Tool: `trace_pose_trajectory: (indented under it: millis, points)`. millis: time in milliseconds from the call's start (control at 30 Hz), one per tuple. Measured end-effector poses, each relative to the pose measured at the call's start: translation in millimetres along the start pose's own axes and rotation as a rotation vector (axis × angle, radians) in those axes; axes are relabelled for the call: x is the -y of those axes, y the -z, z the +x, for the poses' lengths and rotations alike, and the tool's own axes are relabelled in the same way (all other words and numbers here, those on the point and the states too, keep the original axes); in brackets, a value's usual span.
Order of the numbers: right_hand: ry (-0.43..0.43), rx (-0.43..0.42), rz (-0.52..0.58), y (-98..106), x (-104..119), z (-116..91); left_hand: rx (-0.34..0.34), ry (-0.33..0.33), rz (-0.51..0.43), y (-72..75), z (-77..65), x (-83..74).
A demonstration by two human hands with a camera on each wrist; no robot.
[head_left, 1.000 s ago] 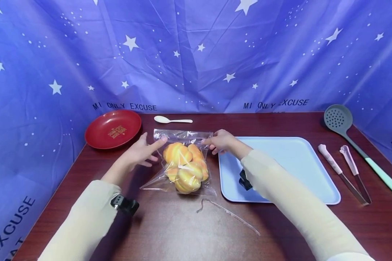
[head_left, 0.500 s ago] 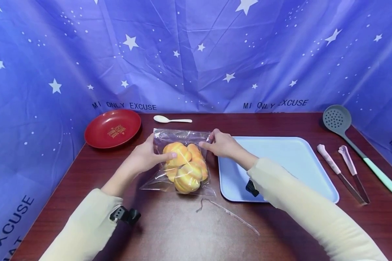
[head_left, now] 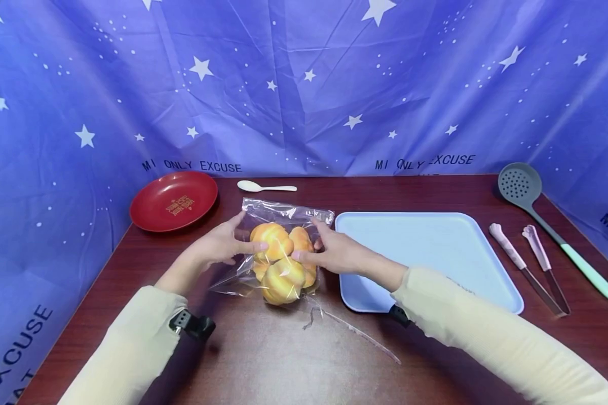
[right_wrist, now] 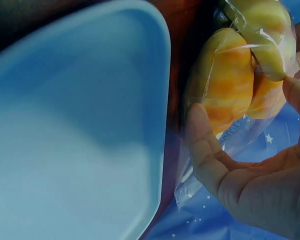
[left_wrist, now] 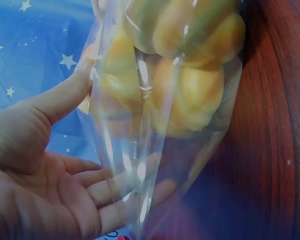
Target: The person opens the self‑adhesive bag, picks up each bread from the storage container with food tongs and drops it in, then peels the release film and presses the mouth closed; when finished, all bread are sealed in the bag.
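Note:
A clear plastic bag [head_left: 289, 209] holds several bread rolls [head_left: 284, 278], yellow and orange, in the middle of the table. My left hand [head_left: 222, 243] holds the bag's left side, thumb on the front over a roll. In the left wrist view, the fingers of that left hand [left_wrist: 55, 165] reach behind the film, fairly straight. From the right, my right hand [head_left: 342, 250] grips the bag with its thumb over the rolls. The right wrist view shows this right hand [right_wrist: 255, 185] curved round the bag [right_wrist: 187, 187], thumb and a fingertip against the rolls.
A pale blue tray [head_left: 425, 253] lies right of the bag. Beyond it are tongs [head_left: 524, 267] and a slotted skimmer [head_left: 521, 183]. A red plate [head_left: 174, 201] and a white spoon [head_left: 267, 187] sit at the back. A thin clear strip [head_left: 362, 336] lies in front.
My right hand has moved from the bag's upper right corner down and left onto its side over the rolls. The left hand has closed in on the bag. The bag has shifted and tilted slightly.

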State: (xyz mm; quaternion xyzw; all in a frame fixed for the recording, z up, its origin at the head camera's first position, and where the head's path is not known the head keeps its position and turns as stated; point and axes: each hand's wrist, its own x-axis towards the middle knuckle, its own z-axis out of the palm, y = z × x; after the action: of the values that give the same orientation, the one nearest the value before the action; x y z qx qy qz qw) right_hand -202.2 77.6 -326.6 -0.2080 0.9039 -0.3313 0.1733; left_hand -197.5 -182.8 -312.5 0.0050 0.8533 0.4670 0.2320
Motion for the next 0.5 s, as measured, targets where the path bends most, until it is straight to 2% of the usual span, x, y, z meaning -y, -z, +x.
trace_pose_trajectory:
  millis: [300, 500]
  points:
    - [-0.005, 0.008, -0.062, 0.5, 0.7, -2.9, 0.108, 0.048, -0.191, -1.8, 2.8, 2.8]
    - [-0.030, 0.000, -0.052, -0.3, 2.1, -1.5, 0.150, 0.045, -0.284, 1.9, 5.3, 10.7]
